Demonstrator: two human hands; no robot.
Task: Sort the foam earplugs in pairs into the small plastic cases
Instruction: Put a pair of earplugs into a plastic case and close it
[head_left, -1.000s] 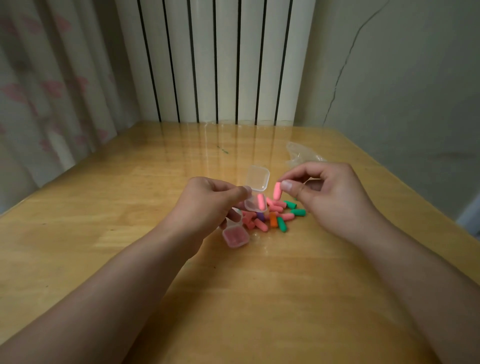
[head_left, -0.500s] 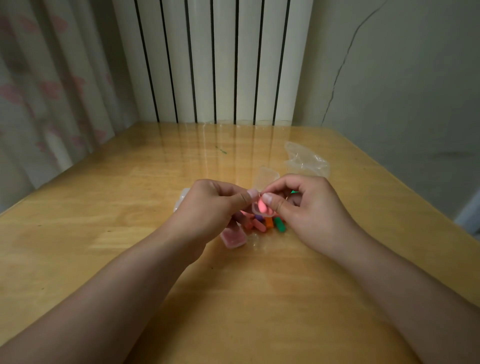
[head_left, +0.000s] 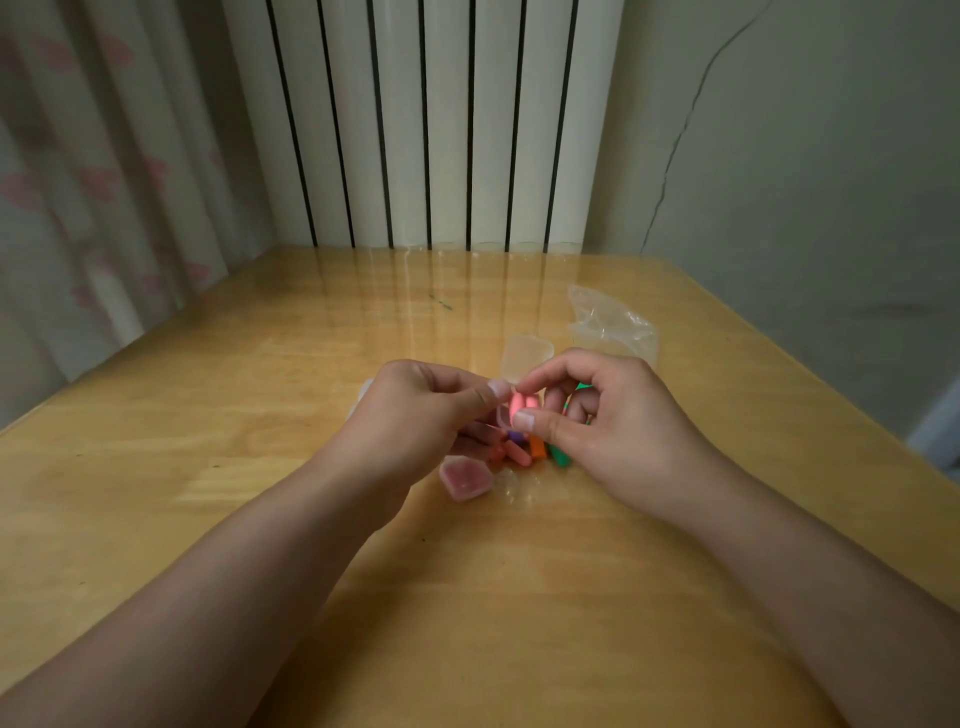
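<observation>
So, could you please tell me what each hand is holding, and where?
The left hand pinches the open clear case at its edge; the right hand pinches pink earplugs into it.

One camera rides on the person's head, looking forward and down; close over the wooden table (head_left: 218, 467); radiator (head_left: 426, 119) behind.

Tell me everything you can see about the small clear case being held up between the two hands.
The clear case is small, see-through plastic, held above the table over the loose earplug pile. Its hinged lid stands open, tilted away from the camera. Two pink earplugs stick up from its base. The left hand pinches it from the left; the right hand has thumb and forefinger on the earplugs. Much of the base is hidden by fingers.
</observation>
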